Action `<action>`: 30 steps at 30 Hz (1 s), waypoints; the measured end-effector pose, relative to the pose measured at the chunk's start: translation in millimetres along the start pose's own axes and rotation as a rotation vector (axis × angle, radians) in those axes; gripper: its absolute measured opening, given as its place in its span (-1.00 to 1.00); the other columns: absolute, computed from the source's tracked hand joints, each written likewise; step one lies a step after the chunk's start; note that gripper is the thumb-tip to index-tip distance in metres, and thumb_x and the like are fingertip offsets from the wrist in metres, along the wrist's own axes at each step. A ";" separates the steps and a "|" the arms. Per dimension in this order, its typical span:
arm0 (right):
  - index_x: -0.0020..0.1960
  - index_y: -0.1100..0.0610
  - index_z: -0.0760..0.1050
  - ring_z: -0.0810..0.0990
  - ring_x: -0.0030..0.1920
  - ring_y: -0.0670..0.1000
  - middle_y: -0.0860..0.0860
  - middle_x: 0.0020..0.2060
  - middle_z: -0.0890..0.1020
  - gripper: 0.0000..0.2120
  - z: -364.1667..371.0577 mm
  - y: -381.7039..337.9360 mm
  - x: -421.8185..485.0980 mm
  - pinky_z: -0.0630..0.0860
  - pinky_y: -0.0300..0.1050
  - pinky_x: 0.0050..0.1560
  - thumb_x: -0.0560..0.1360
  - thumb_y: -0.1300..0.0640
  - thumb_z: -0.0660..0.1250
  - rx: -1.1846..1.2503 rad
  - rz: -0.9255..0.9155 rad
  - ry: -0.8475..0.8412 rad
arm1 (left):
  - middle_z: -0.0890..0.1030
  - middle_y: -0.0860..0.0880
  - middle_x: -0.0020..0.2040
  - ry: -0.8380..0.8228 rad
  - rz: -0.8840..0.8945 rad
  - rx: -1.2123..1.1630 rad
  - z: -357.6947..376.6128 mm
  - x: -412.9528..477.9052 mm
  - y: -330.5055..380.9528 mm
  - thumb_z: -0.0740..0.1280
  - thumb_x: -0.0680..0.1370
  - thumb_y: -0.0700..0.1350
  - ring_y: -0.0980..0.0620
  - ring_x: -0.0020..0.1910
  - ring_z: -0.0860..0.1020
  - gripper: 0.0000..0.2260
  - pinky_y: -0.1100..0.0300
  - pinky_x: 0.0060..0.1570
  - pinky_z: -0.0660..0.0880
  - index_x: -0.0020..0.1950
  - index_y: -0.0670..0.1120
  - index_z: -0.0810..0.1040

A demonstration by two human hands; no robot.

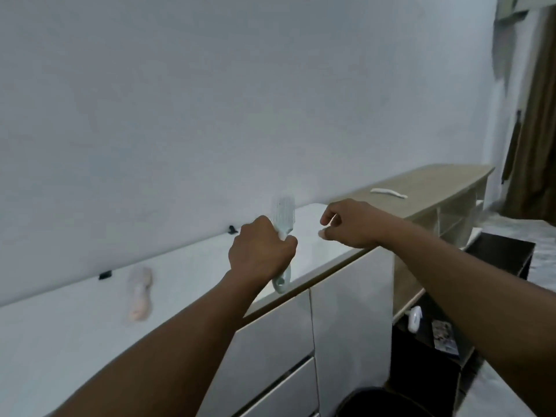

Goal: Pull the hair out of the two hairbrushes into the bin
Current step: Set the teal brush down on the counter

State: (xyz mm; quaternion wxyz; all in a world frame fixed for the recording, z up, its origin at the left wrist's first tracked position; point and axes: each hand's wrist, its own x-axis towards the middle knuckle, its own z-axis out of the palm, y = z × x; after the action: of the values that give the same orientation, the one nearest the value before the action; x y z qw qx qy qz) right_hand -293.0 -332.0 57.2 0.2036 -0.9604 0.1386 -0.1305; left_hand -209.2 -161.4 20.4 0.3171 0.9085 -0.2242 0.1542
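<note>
Nearest to me, at the bottom edge, the dark round bin (388, 400) is sitting on the floor below the person's arms, only its rim showing. Above it, the left hand (260, 251) is clamping around the handle of a pale mint-green plastic hairbrush (284, 216), holding it upright over the front edge of the glossy white table (75, 332). The right hand (350, 225) is hovering just beside the bristle head, empty, with thumb and forefinger curling towards a pinch. I cannot make out any hair in the bristles; the picture is too soft. To my mind the step is best done by keeping the handle steady, pinching at the bristle roots, drawing outward along them, and bringing the brush lower over the bin so the strands are falling inside. Further left, a pale pink plastic hairbrush (140, 293) is lying flat on the table, waiting its turn. Beyond, a low light-wood shelf (445, 182) is carrying a slim white object (388, 192), and brown curtains (532, 139) are hanging against the plain white wall (210, 100).
</note>
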 end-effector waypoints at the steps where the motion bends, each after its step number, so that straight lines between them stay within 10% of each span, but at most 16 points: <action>1: 0.23 0.03 0.53 0.54 0.06 0.01 -0.05 0.07 0.53 -0.66 -0.9 -10.5 5.4 0.49 -0.08 0.15 0.52 -0.09 0.39 -0.009 -0.017 -0.002 | 0.58 0.01 -0.19 0.015 -0.016 0.014 -8.6 3.8 -6.8 0.36 0.45 0.10 0.00 -0.25 0.55 -0.75 0.18 -0.37 0.32 -0.04 -0.05 0.50; 20: 0.28 0.00 0.50 0.52 0.05 -0.01 -0.02 0.21 0.52 -0.64 148.2 -129.7 136.0 0.43 -0.14 0.08 0.54 -0.11 0.35 0.008 -0.212 -0.314 | 0.37 0.08 -0.31 0.031 -0.419 0.245 -27.7 50.4 -188.4 0.34 0.51 0.03 -0.05 -0.17 0.48 -0.72 0.14 -0.11 0.40 -0.28 0.01 0.29; 30: 0.31 0.07 0.50 0.47 0.33 0.01 0.01 0.33 0.50 -0.64 203.5 -134.7 171.5 0.32 -0.22 0.16 0.57 -0.05 0.35 -0.034 -0.249 -0.345 | 0.47 0.05 -0.16 0.003 -0.365 0.435 2.0 78.0 -225.1 0.30 0.54 0.00 -0.07 0.03 0.63 -0.88 0.07 -0.03 0.30 -0.03 0.00 0.40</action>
State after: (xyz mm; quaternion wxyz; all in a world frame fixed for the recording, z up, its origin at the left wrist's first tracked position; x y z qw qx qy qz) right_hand -42.8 -196.2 -31.7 0.1906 -0.9814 -0.0156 0.0141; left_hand -28.8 -29.7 -62.2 0.1374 0.9804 -0.0180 0.1403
